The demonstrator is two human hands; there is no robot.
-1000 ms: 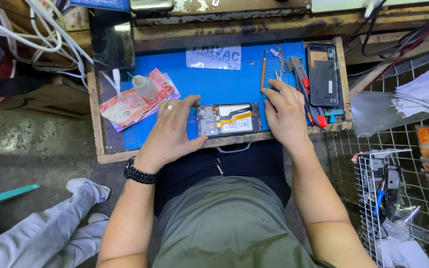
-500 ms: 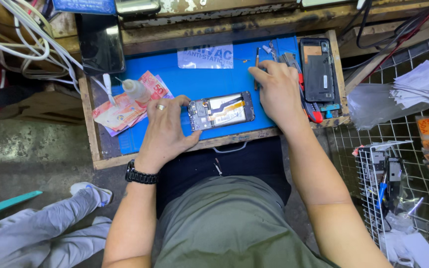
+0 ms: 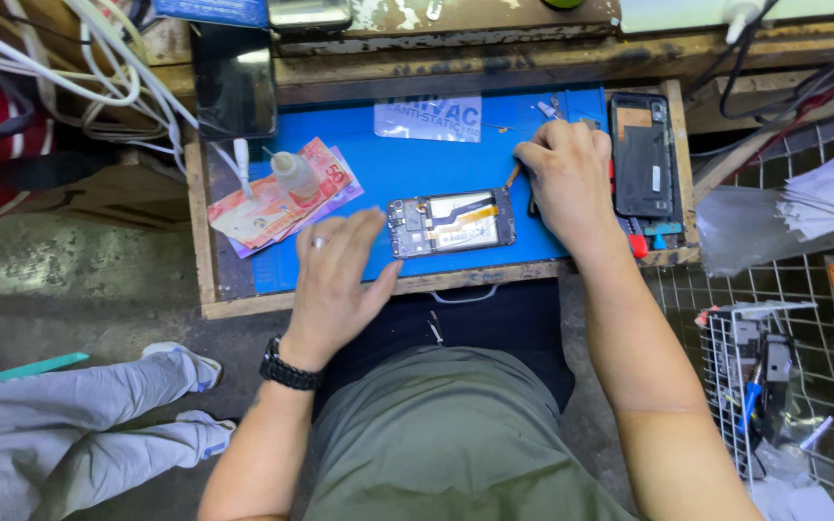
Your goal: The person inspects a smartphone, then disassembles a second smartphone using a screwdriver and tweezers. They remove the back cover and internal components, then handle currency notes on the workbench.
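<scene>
Left hand (image 3: 335, 280) has released the opened phone (image 3: 451, 223); right hand (image 3: 567, 178) seemingly grips a brown-handled tool (image 3: 513, 175).

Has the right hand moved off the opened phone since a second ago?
Yes. The right hand has left the opened phone and gone toward the far right of the blue mat, where it grips a thin tool.
</scene>
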